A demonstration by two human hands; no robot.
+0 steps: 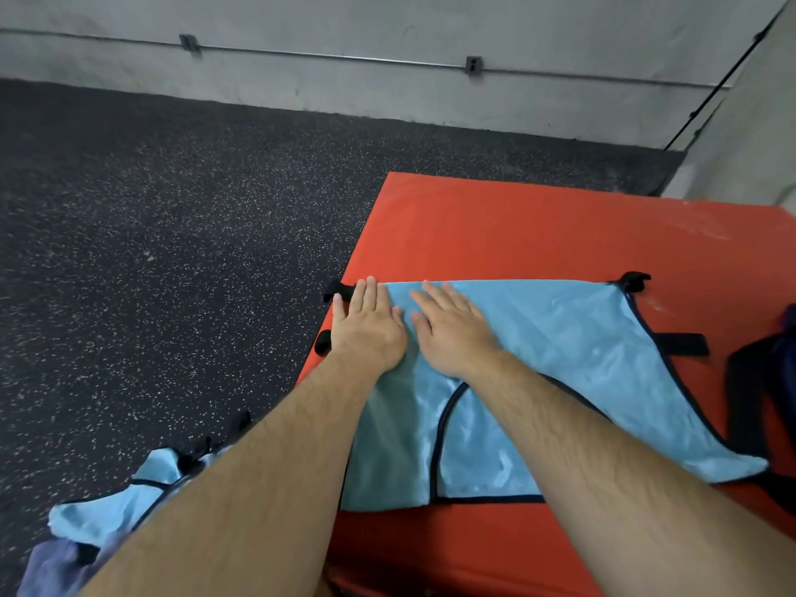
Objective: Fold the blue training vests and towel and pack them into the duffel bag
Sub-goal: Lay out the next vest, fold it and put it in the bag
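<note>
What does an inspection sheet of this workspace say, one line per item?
Surface: red mat on speckled dark floor.
Job's things: blue vest laid flat on the mat; second blue vest crumpled on the floor, lower left; dark bag at right edge, partly out of view.
Clutter: purplish cloth against the second vest, maybe the towel.
Grippers: left hand and right hand flat on the vest, fingers straight.
Cables: thin dark line on the right wall; kind unclear.
Surroundings: grey wall with metal conduit.

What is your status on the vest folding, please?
Both open: left hand, right hand pressing flat on the vest, at its left end. Vest spread on red mat. More blue cloth on floor, left. Nothing in the way.
</note>
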